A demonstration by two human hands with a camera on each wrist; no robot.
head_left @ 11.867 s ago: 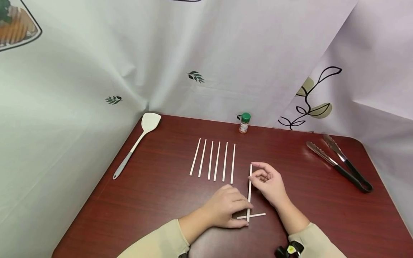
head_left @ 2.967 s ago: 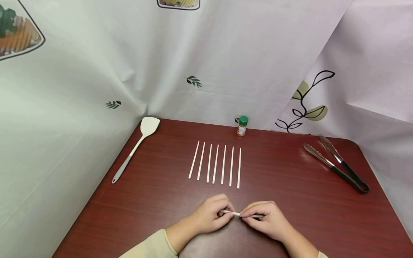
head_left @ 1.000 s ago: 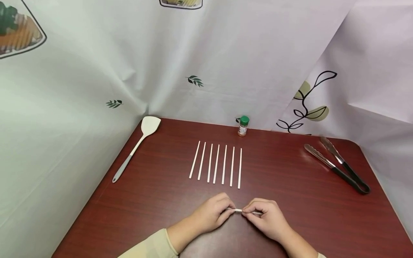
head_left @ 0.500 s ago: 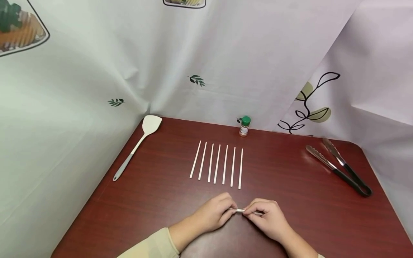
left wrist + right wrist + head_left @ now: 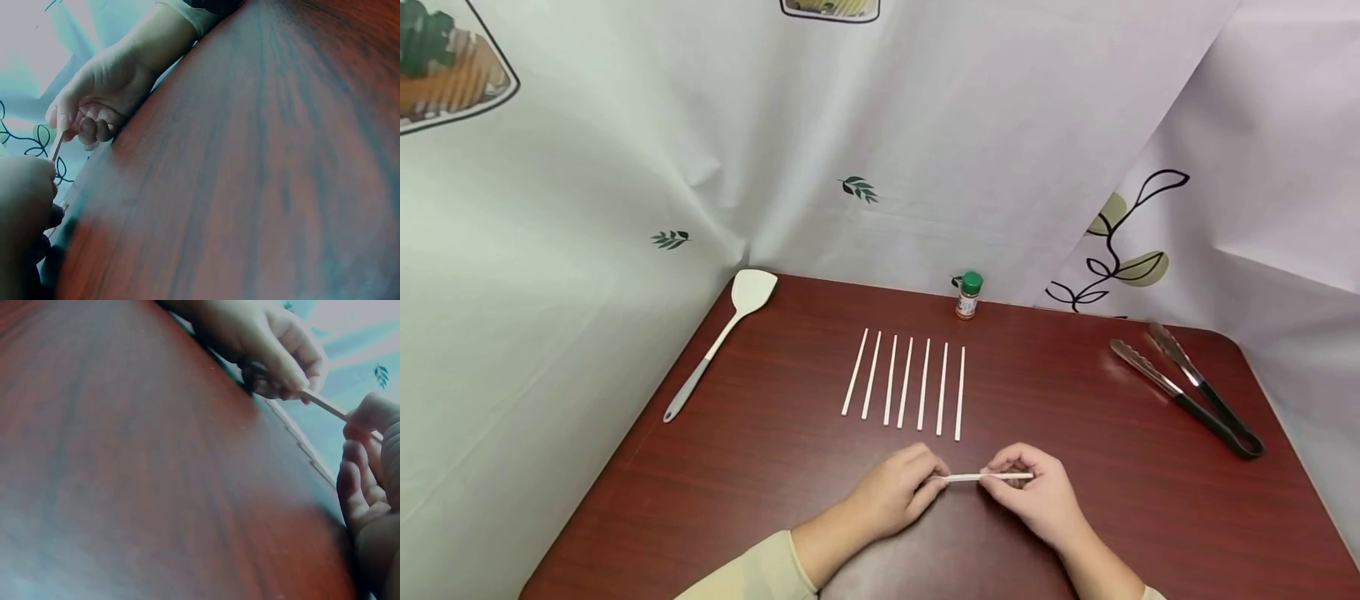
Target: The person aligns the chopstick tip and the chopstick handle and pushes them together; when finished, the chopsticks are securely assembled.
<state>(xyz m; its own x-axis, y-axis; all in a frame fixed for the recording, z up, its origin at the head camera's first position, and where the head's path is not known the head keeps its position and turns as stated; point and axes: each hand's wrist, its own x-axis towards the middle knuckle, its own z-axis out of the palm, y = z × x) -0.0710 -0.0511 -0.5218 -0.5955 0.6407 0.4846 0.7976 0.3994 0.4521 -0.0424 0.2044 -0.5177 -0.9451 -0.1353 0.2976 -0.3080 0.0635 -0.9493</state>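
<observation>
Between my two hands a white chopstick (image 5: 962, 477) is held crosswise, near the front of the table. My left hand (image 5: 901, 490) pinches its left part between thumb and fingers, hiding that end. My right hand (image 5: 1037, 496) pinches it further along, and the right end shows past the fingertips. In the right wrist view a bare length of the chopstick (image 5: 325, 405) spans the gap between the hands. Beyond the hands, several white chopsticks (image 5: 923, 392) lie side by side in a row, spaced apart and pointing away from me.
A white spatula (image 5: 724, 337) with a grey handle lies along the left edge of the dark red table (image 5: 737, 467). At the back stands a green-capped spice jar (image 5: 968, 297). Metal tongs (image 5: 1187, 387) with black handles lie spread at the right. Fabric walls surround the back and sides.
Since 11.9 seconds ago, another chopstick has joined the row's right end. In the last half second my right hand has slid right along the held chopstick, exposing more of it.
</observation>
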